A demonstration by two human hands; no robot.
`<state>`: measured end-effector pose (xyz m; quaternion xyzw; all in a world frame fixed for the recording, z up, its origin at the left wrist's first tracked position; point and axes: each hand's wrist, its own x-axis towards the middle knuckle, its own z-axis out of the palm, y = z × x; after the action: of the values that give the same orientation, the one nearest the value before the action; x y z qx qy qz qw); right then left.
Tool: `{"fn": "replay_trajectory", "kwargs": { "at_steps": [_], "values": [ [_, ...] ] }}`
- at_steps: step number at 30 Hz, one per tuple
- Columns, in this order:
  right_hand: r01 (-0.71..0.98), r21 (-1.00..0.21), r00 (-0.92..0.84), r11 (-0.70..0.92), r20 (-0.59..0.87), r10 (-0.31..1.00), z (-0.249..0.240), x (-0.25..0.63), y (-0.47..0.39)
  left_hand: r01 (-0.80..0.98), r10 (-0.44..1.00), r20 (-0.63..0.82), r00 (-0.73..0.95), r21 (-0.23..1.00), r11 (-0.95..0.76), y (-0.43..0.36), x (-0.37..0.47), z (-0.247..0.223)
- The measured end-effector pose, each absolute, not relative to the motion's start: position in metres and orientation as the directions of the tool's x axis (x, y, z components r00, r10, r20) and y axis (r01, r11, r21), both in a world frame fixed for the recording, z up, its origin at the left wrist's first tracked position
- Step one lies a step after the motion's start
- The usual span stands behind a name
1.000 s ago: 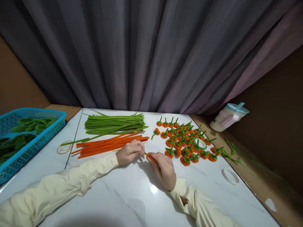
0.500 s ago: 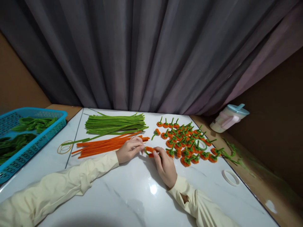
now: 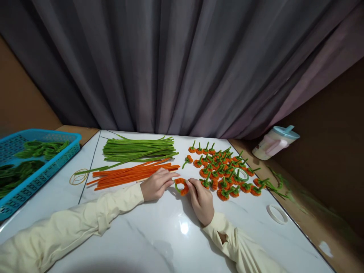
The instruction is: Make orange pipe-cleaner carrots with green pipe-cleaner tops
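Note:
A ring of orange and green pipe cleaner (image 3: 184,189) is held up between my hands over the white table. My right hand (image 3: 201,201) pinches its right edge between thumb and fingers. At its left side, my left hand (image 3: 156,185) has its thumb and fingers closed at the green part, with the index finger stretched over the top. A bundle of orange pipe cleaners (image 3: 119,177) lies just behind my left hand, and a bundle of green pipe cleaners (image 3: 138,148) farther back. Several small orange pumpkins with green stems (image 3: 223,194) are grouped beyond my right hand.
A blue basket (image 3: 79,141) holding green pieces stands at the left, near some rubber bands (image 3: 79,177). One tape roll (image 3: 241,174) lies among the pumpkins, and a white ring (image 3: 276,214) near the right edge. A lidded cup (image 3: 271,144) stands behind, before a grey curtain (image 3: 170,68).
The ring has turned so its round opening faces me. My right fingers have shifted to its upper right edge, and my left index finger has straightened above it.

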<state>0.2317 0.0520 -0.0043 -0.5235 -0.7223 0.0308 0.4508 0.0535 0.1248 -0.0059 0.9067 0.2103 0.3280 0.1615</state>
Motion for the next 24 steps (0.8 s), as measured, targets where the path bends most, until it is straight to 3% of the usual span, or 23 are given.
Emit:
{"fn": "replay_trajectory", "kwargs": {
  "at_steps": [6,11,17,24],
  "values": [
    [0.662,-0.651,0.136,0.372,0.592,0.794,-0.002,0.234,0.052,0.360,0.612,0.545,0.574,0.503,-0.786,0.131,0.053,-0.007],
    [0.589,-0.731,0.170,0.344,0.528,0.832,-0.002,0.235,0.055,0.317,0.588,0.520,0.619,0.519,-0.793,0.130,0.052,-0.005],
    [0.625,-0.644,-0.006,0.441,0.561,0.828,-0.004,0.233,0.052,0.240,0.609,0.432,0.665,0.650,-0.722,0.122,0.056,0.003],
    [0.688,-0.516,-0.155,0.510,0.582,0.799,-0.006,0.231,0.048,0.316,0.655,0.496,0.570,0.604,-0.732,0.125,0.058,-0.009]
  ]
}}
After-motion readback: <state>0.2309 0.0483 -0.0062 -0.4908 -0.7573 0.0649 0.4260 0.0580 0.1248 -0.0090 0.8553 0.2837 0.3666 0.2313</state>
